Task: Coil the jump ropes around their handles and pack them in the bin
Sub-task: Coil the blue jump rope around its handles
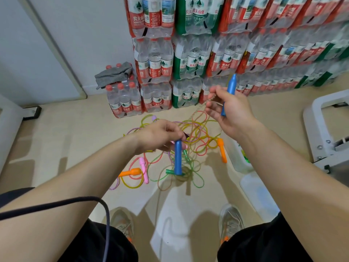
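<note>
water-bottle packs (154, 61), grey cloth (113, 74), perhaps a stand (311, 133)

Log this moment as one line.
left hand: grips blue handle | right hand: grips second blue handle | other ropes: tangled on floor | bin: right of them

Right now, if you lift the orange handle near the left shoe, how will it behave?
The orange handle looks like rigid, light plastic: probably lifts easily. Its rope lies in slack loops, so likely floppy. It runs into the tangled pile, so may snag.
</note>
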`<state>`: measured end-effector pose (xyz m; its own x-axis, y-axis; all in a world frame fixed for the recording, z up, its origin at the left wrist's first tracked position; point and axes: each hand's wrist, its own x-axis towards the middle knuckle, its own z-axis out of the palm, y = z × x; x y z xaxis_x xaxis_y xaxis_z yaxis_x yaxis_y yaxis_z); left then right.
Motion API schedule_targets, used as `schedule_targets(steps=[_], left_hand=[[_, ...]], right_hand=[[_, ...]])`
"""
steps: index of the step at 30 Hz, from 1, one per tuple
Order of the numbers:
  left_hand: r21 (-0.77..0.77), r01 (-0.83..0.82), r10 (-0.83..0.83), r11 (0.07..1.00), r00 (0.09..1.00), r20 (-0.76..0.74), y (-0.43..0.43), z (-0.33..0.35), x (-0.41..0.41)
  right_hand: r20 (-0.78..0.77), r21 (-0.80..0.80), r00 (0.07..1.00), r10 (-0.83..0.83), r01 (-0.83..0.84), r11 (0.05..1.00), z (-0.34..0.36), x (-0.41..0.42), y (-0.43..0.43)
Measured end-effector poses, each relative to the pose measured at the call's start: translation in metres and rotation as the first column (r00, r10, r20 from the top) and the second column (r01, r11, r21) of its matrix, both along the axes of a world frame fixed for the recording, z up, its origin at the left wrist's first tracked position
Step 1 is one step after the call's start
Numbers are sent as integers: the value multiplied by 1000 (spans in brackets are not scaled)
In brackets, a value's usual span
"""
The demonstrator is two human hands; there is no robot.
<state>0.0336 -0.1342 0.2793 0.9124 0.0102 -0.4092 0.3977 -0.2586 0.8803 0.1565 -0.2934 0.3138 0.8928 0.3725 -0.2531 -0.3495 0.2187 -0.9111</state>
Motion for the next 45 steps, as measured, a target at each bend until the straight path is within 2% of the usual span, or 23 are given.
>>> schedule_targets(steps=[2,4,7,11,16,23,25,27,29,30,32,33,34,35,37,39,42,45], left_hand=[[-192,-180,173,965,983,-52,4,3,1],[-373,-337,325,864,941,-96,5,9,2],[-475,-478,435,739,877,-206,1,12,4],[-499,-571,497,652,819,-287,-13,5,8],[-561,-602,562,569,782,-270,-21,1,13],[-547,-567,511,615,816,-272,-20,-2,8],[-488,-543,521,684,831,-195,-20,-5,8],[-367,-513,515,776,851,-102,-19,-11,10],[-213,-430,434,877,900,-28,-16,-13,10],[-153,-367,370,918,929,-6,-14,-11,9],[-71,-209,211,975,977,27,-12,-5,7],[-41,-123,124,992,992,39,-11,-2,6],[-26,-41,42,999,998,46,-9,1,5],[-25,28,-27,999,998,57,-8,4,5],[-51,112,-107,992,990,88,-4,11,5],[-76,137,-128,988,985,112,3,21,6],[-45,145,-141,988,986,83,19,29,4],[3,160,-160,987,987,17,27,21,0]], right_hand=[[-30,-86,1000,5,-8,996,-7,3,-4],[-55,-258,997,51,-63,964,-16,0,-6],[-107,-439,984,142,-174,881,-27,-12,-3],[-200,-344,959,199,-259,903,-27,-40,10],[-100,-348,953,287,-304,887,-32,-63,18],[29,-506,896,442,-368,780,-49,-67,14],[81,-549,876,476,-359,754,-51,-63,12],[161,-697,817,553,-303,650,-50,-56,10],[187,-820,789,585,-202,535,-45,-46,7],[207,-837,795,570,-158,524,-41,-41,4],[349,-803,774,529,-44,594,-34,-30,0],[407,-768,743,532,-37,639,-31,-27,-1],[416,-731,718,557,-101,675,-31,-24,-2],[384,-681,710,591,-215,700,-32,-24,-2],[261,-589,700,665,-430,684,-37,-30,-1],[191,-565,671,717,-522,639,-40,-32,-2],[134,-532,745,653,-502,682,-43,-22,-7],[162,-508,787,595,-450,734,-36,-15,-12]])
